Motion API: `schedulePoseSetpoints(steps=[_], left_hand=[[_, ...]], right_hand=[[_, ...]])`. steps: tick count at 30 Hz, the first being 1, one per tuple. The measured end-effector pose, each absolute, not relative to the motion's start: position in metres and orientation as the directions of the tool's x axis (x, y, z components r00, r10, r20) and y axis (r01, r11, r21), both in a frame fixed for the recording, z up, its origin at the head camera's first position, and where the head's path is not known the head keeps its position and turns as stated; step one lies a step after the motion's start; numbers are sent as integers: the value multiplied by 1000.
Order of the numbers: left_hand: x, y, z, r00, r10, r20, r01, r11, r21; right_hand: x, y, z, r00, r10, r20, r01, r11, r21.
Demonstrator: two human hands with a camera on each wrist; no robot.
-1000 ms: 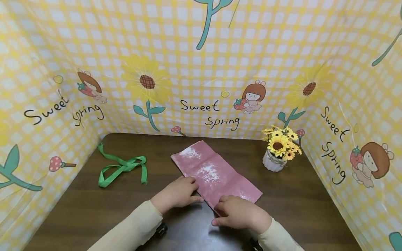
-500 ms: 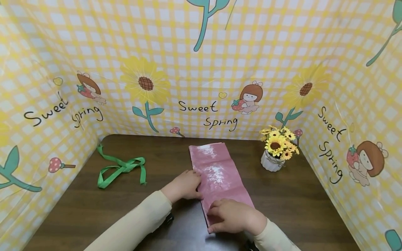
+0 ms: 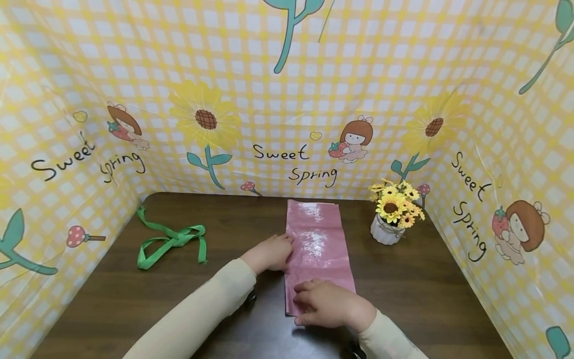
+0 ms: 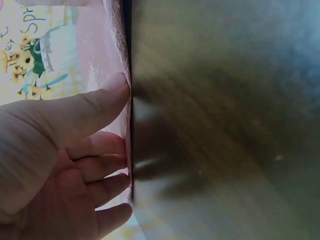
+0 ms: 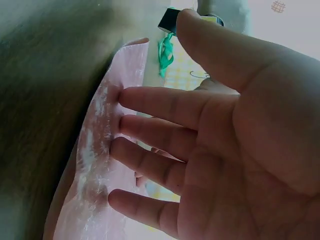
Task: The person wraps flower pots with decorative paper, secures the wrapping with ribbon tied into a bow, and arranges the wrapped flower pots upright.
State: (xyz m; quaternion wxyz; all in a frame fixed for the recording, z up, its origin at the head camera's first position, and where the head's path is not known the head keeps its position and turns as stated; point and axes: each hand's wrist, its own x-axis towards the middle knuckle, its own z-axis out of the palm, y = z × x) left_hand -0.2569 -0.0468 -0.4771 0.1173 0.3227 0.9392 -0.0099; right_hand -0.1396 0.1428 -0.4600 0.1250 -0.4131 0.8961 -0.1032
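A long, pink, folded sheet with white scuffed patches (image 3: 316,244) lies on the dark table, its long side running away from me; I cannot tell if it is paper or cloth. My left hand (image 3: 270,253) is at its left edge. In the left wrist view the left thumb and fingertips (image 4: 116,88) touch that edge. Over the near end reaches my right hand (image 3: 332,304). The right wrist view shows its fingers extended and spread, with fingertips (image 5: 127,98) on the pink surface and the thumb held apart.
A tangled green ribbon (image 3: 172,242) lies on the left of the brown wooden table (image 3: 112,299). At the back right stands a white pot of yellow artificial flowers (image 3: 387,230). Yellow checked fabric (image 3: 278,99) walls in the back and both sides.
The pink sheet has turned from a slant to nearly straight, its far end swinging right. My left hand has moved a little away from me and right along with it; my right hand stays near its close end.
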Motion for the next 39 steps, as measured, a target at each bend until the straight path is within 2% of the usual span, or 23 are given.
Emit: schedulePoseSetpoints(steps=[4, 6, 9, 12, 14, 16, 19, 25, 28, 34, 39], left_hand=[[-262, -45, -477, -759, 609, -228, 608, 790, 86], [-264, -44, -476, -760, 612, -220, 605, 789, 107], [-265, -43, -477, -763, 613, -204, 601, 790, 126], [-266, -42, -480, -767, 609, -204, 596, 793, 127], [-267, -41, -482, -766, 606, -212, 594, 795, 123], [-267, -40, -484, -767, 605, -214, 595, 795, 116], [-267, -39, -485, -768, 602, -217, 597, 796, 98], [-267, -35, -483, -774, 593, -223, 594, 802, 70], [-267, -34, -482, -775, 594, -217, 594, 801, 71], [-269, -34, -480, -772, 597, -218, 597, 799, 74], [-270, -33, -477, -764, 608, -216, 610, 790, 66]], right_hand=[[-148, 153, -460, -613, -777, -143, -702, 618, -353], [-156, 164, -458, -632, -763, -137, -672, 628, -393], [-171, 187, -456, -741, -664, -100, -583, 710, -395], [-184, 213, -458, -881, -469, -60, -426, 843, -329], [-189, 227, -460, -936, -348, -60, -319, 907, -276], [-193, 237, -463, -959, -271, -79, -246, 940, -236], [-197, 246, -469, -965, -244, -98, -219, 952, -214], [-207, 250, -479, -951, -305, -51, -282, 923, -260], [-211, 250, -480, -950, -310, -26, -287, 905, -313], [-217, 252, -471, -973, -228, 32, -215, 846, -488], [-220, 253, -467, -953, -298, 55, -282, 807, -519]])
